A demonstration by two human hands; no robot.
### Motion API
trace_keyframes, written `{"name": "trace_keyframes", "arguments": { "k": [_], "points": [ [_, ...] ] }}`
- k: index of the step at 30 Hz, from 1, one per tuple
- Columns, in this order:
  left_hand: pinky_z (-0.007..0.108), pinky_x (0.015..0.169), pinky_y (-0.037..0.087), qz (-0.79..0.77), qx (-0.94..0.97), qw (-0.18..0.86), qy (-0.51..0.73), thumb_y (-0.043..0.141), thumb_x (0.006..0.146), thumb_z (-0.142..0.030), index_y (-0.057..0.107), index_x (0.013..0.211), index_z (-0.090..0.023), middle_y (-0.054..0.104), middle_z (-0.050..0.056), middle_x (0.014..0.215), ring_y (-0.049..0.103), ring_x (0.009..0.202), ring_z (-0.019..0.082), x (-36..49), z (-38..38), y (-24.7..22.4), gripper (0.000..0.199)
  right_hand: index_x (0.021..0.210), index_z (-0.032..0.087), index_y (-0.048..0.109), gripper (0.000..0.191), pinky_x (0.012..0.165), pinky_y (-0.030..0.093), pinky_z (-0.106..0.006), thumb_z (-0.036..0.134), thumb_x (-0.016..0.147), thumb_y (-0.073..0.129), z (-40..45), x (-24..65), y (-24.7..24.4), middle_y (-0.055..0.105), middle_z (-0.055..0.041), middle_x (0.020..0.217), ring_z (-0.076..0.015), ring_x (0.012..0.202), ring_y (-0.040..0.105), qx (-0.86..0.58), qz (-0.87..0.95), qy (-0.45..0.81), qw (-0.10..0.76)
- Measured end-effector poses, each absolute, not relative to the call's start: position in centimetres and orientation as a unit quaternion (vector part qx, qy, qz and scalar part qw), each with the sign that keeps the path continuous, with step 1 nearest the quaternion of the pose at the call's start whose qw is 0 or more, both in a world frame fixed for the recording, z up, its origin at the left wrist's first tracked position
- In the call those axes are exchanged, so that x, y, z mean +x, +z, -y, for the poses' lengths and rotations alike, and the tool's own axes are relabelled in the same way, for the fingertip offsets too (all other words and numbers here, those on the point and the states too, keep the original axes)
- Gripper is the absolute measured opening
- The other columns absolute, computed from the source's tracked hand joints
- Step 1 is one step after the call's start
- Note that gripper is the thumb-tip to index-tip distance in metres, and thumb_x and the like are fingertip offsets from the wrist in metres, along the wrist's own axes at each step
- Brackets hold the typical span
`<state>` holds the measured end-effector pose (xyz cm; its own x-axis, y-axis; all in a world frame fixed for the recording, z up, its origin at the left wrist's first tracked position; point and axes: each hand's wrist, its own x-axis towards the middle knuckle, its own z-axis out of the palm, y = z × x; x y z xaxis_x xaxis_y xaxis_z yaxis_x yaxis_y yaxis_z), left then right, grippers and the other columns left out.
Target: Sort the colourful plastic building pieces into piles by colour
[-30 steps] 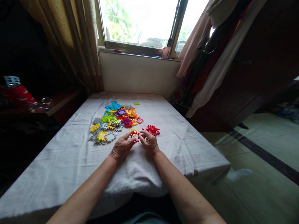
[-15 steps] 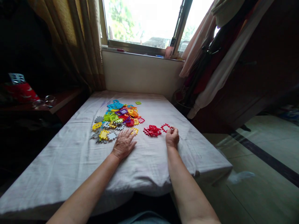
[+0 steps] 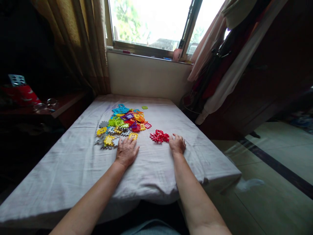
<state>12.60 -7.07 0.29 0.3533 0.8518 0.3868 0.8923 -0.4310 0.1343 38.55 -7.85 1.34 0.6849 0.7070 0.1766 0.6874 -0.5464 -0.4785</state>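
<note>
My left hand lies palm down on the cloth with its fingers spread. Its fingertips reach a yellow toothed plastic piece and a light grey one at the near edge of a mixed pile. That pile of interlocking building pieces holds blue, green, yellow, orange, purple, red and grey ones. To the right is a small heap of red toothed pieces. Beside it, at its right edge, my right hand rests with fingers apart and loosely bent, and no piece shows in it.
A white cloth covers the table. One green piece lies alone near the far side. A window and a pink cup on its sill are behind. Clothes hang at the right; glasses lie on a side surface.
The red frame piece held in my right hand has been let go at the red heap. My left hand has moved slightly left, and the yellow piece by its fingers has shifted left too.
</note>
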Motion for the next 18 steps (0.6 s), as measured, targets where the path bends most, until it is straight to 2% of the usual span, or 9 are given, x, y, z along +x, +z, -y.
{"name": "trace_keyframes", "arguments": {
  "k": [3, 6, 9, 12, 18],
  "points": [
    [0.061, 0.115, 0.025, 0.53, -0.816, 0.061, -0.222, 0.047, 0.091, -0.037, 0.067, 0.12, -0.022, 0.063, 0.014, 0.135, 0.051, 0.129, 0.033, 12.5, 6.9, -0.1, 0.039, 0.139, 0.024, 0.056, 0.056, 0.108, 0.034, -0.046, 0.052, 0.09, 0.054, 7.7, 37.1, 1.3, 0.047, -0.0135, 0.149, -0.0295, 0.135, 0.042, -0.832, 0.494, 0.002, 0.254],
    [0.062, 0.113, 0.028, 0.519, -0.818, 0.069, -0.239, 0.048, 0.089, -0.034, 0.068, 0.118, -0.021, 0.065, 0.014, 0.13, 0.053, 0.126, 0.033, 12.5, 6.8, -0.6, 0.037, 0.145, 0.031, 0.048, 0.074, 0.112, 0.025, -0.058, 0.062, 0.081, 0.064, 7.0, 35.2, 1.5, 0.034, -0.0131, 0.158, -0.034, 0.145, 0.028, -0.768, 0.61, 0.006, 0.194],
    [0.063, 0.112, 0.028, 0.512, -0.817, 0.076, -0.254, 0.049, 0.089, -0.034, 0.067, 0.118, -0.023, 0.066, 0.014, 0.128, 0.054, 0.123, 0.033, 12.4, 6.7, -0.9, 0.036, 0.144, 0.033, 0.049, 0.073, 0.11, 0.021, -0.066, 0.065, 0.08, 0.063, 5.7, 34.2, 1.8, 0.034, -0.0134, 0.159, -0.0363, 0.146, 0.026, -0.76, 0.636, 0.038, 0.132],
    [0.064, 0.113, 0.026, 0.512, -0.818, 0.085, -0.25, 0.051, 0.089, -0.034, 0.067, 0.118, -0.025, 0.067, 0.012, 0.127, 0.055, 0.121, 0.033, 12.0, 6.7, -0.7, 0.034, 0.141, 0.032, 0.053, 0.063, 0.11, 0.022, -0.066, 0.063, 0.086, 0.056, 4.0, 34.4, 1.9, 0.037, -0.0133, 0.157, -0.0338, 0.144, 0.03, -0.769, 0.627, 0.044, 0.117],
    [0.064, 0.112, 0.027, 0.497, -0.832, 0.087, -0.232, 0.052, 0.09, -0.032, 0.069, 0.11, -0.027, 0.068, 0.009, 0.126, 0.056, 0.123, 0.032, 10.0, 6.2, 0.0, 0.026, 0.139, 0.03, 0.056, 0.059, 0.11, 0.027, -0.058, 0.061, 0.089, 0.051, 0.1, 36.5, 1.4, 0.041, -0.0136, 0.153, -0.0307, 0.139, 0.037, -0.787, 0.605, 0.016, 0.119]
  ]
}}
